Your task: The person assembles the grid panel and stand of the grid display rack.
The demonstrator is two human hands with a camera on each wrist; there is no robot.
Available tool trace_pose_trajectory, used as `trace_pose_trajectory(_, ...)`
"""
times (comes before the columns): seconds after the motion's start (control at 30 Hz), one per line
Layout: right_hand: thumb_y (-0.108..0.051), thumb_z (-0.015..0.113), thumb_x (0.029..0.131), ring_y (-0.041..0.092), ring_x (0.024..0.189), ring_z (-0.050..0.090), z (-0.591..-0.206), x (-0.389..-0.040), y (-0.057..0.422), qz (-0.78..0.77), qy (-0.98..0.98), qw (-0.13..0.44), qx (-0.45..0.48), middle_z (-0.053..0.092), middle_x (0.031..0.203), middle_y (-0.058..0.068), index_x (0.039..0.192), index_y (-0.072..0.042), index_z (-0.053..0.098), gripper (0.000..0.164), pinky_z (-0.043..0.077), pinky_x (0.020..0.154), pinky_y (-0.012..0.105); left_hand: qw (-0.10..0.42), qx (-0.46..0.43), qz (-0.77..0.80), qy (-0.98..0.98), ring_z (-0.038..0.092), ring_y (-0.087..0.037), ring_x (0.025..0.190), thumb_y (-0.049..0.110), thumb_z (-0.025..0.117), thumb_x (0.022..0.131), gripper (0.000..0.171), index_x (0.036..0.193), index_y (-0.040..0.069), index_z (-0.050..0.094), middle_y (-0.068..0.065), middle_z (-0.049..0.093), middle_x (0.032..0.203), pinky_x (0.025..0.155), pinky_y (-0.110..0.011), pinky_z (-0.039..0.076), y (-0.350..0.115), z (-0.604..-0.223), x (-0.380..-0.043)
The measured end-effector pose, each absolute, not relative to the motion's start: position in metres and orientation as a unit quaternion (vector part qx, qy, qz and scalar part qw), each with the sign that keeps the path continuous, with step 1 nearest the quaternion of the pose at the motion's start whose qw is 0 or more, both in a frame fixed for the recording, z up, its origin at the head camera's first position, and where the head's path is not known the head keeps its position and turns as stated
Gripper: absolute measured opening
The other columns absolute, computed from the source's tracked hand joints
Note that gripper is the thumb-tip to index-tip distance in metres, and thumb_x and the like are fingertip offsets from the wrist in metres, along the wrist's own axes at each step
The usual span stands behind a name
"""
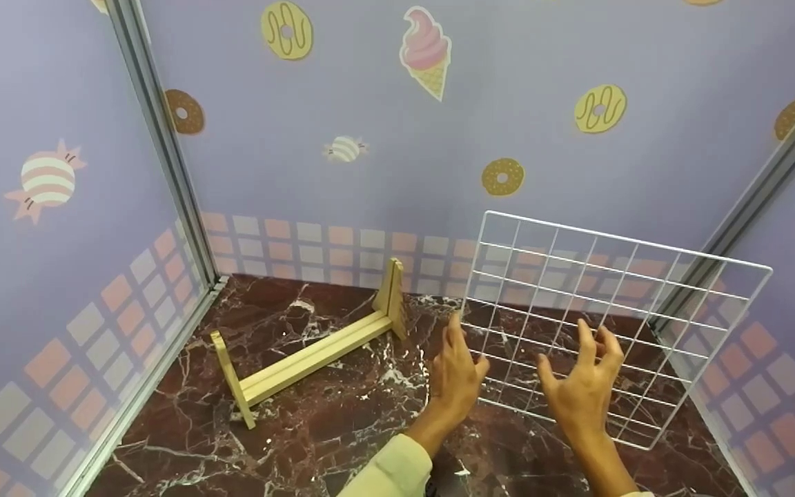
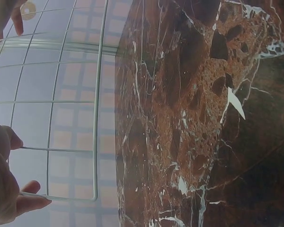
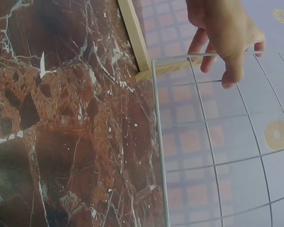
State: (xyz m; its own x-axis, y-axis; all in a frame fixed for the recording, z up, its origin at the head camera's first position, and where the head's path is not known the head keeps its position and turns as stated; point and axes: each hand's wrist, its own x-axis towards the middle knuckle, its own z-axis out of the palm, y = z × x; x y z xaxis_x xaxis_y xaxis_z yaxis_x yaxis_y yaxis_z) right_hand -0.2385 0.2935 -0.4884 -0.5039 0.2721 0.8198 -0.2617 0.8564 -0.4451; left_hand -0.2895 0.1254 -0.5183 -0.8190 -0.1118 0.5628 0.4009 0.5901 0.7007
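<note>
Nearest the camera: pale sleeve [image 1: 394,466] on the left forearm, low in the head view, reaching toward the white wire grid [image 1: 575,295].

Grid is on the right side, roughly upright over the dark marbled surface [image 1: 342,428], top edge slanting down to the right in the head view. Whether its lower edge bears on the surface: cannot tell.

Left hand [image 1: 454,373] grips the grid's left edge. Right wrist view shows the thumb on the near face, fingers reaching behind. Likely reason: pinching from both faces stops the thin panel swinging or tipping.

Right hand [image 1: 587,393] before the mesh, right of centre, thumb and fingers spread and loosely bent; no firm grip evident. Contact with the wires uncertain. Probably placed there to steady the far half, which the edge grip alone would leave loose.

Wooden stand [image 1: 315,355] well apart to the left, on the surface: two end pieces, a long bar joining them. Neither hand touches it. It rests set at a slant, its end pieces seemingly serving as feet; both hands are then free for the grid.
</note>
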Motion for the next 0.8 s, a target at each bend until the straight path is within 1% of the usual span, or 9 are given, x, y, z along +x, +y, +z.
trace_pose_trajectory(0.17, -0.005, 0.084, 0.073, 0.039, 0.107, 0.051, -0.492, -0.245, 0.294, 0.253, -0.834, 0.490, -0.029, 0.031, 0.147, 0.029, 0.146, -0.006, 0.049, 0.080, 0.053, 0.071, 0.051, 0.289, -0.073, -0.441, -0.847, 0.060, -0.015, 0.060, 0.011, 0.086, 0.073, 0.092, 0.150, 0.010, 0.036, -0.005, 0.065, 0.113, 0.047, -0.017, 0.044, 0.128, -0.517, -0.288)
trace_pose_trajectory(0.33, -0.004, 0.083, 0.072, 0.043, 0.102, 0.055, -0.494, -0.250, 0.297, 0.244, -0.837, 0.487, -0.044, 0.031, 0.146, 0.030, 0.143, -0.008, 0.051, 0.078, 0.054, 0.065, 0.054, 0.301, -0.062, -0.424, -0.852, 0.062, -0.017, 0.060, 0.011, 0.088, 0.070, 0.092, 0.147, 0.012, 0.039, -0.003, 0.064, 0.110, 0.048, -0.019, 0.045, 0.131, -0.518, -0.286)
trace_pose_trajectory(0.5, -0.008, 0.085, 0.072, 0.042, 0.100, 0.056, -0.493, -0.254, 0.296, 0.244, -0.850, 0.462, -0.064, 0.030, 0.150, 0.029, 0.143, -0.012, 0.052, 0.079, 0.054, 0.059, 0.056, 0.295, -0.065, -0.426, -0.853, 0.064, -0.018, 0.062, 0.012, 0.089, 0.072, 0.092, 0.149, 0.013, 0.037, -0.003, 0.064, 0.113, 0.048, -0.018, 0.046, 0.130, -0.519, -0.286)
trace_pose_trajectory(0.63, -0.008, 0.084, 0.074, 0.041, 0.094, 0.058, -0.491, -0.254, 0.295, 0.250, -0.855, 0.449, -0.074, 0.036, 0.149, 0.026, 0.138, -0.014, 0.057, 0.070, 0.055, 0.055, 0.056, 0.288, -0.069, -0.437, -0.849, 0.063, -0.016, 0.062, 0.009, 0.088, 0.073, 0.092, 0.149, 0.013, 0.037, -0.003, 0.064, 0.113, 0.049, -0.016, 0.047, 0.128, -0.520, -0.286)
trace_pose_trajectory(0.8, -0.008, 0.084, 0.072, 0.042, 0.085, 0.061, -0.490, -0.254, 0.296, 0.254, -0.848, 0.459, -0.070, 0.044, 0.144, 0.024, 0.129, -0.013, 0.062, 0.061, 0.055, 0.054, 0.057, 0.269, -0.082, -0.459, -0.843, 0.055, -0.010, 0.057, 0.007, 0.086, 0.075, 0.091, 0.150, 0.011, 0.036, -0.007, 0.063, 0.117, 0.045, -0.012, 0.041, 0.125, -0.519, -0.287)
